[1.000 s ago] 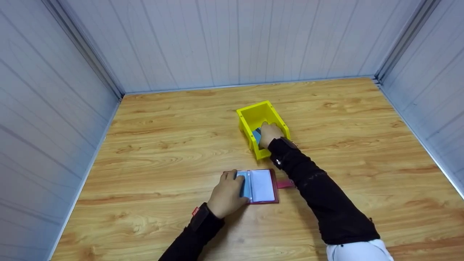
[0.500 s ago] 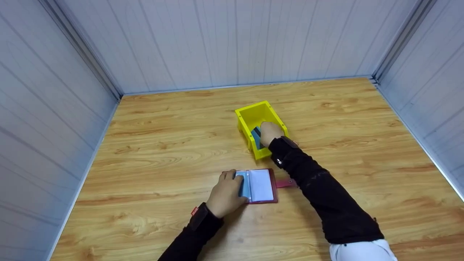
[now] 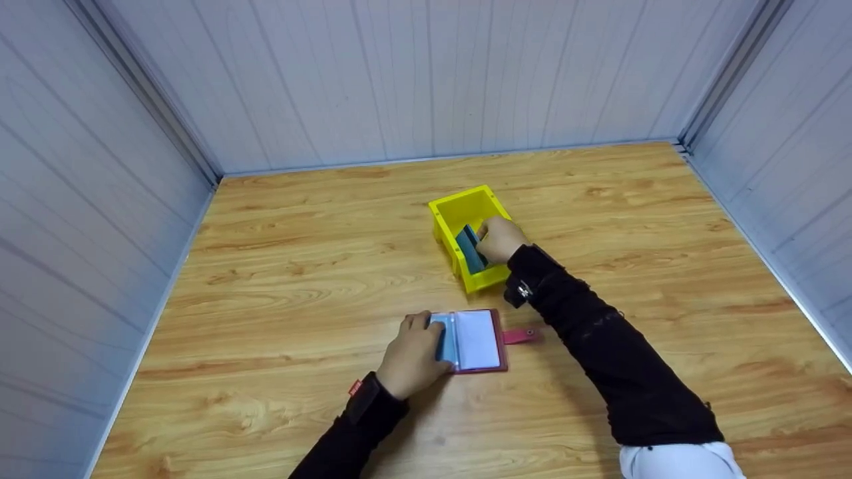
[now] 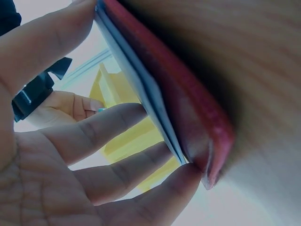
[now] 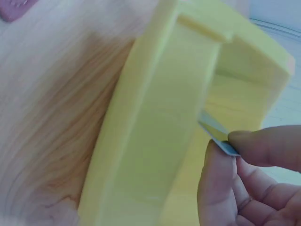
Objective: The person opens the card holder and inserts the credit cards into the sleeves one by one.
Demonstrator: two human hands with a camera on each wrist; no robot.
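Note:
A small red card holder (image 3: pixel 502 359) lies open on the wooden table, showing a white right page (image 3: pixel 478 339) and a light blue left page (image 3: pixel 447 346). My left hand (image 3: pixel 411 356) rests on its left side; in the left wrist view the fingertips press the clear-edged pages above the red cover (image 4: pixel 211 127). Beyond it stands a yellow bin (image 3: pixel 459 203). Inside the bin, my right hand (image 3: pixel 500 241) pinches a blue-green card (image 3: pixel 468 250) with a dark stripe. The right wrist view shows the card's corner (image 5: pixel 216 134) between thumb and finger.
A pink strap (image 3: pixel 519 335) with a snap sticks out to the right of the card holder. White panel walls (image 3: pixel 399 80) enclose the wooden table (image 3: pixel 299 266) at the back and both sides.
My right hand has drawn back slightly to the right in the bin, and the card has tilted up, with more of it showing. The left hand stays on the card holder.

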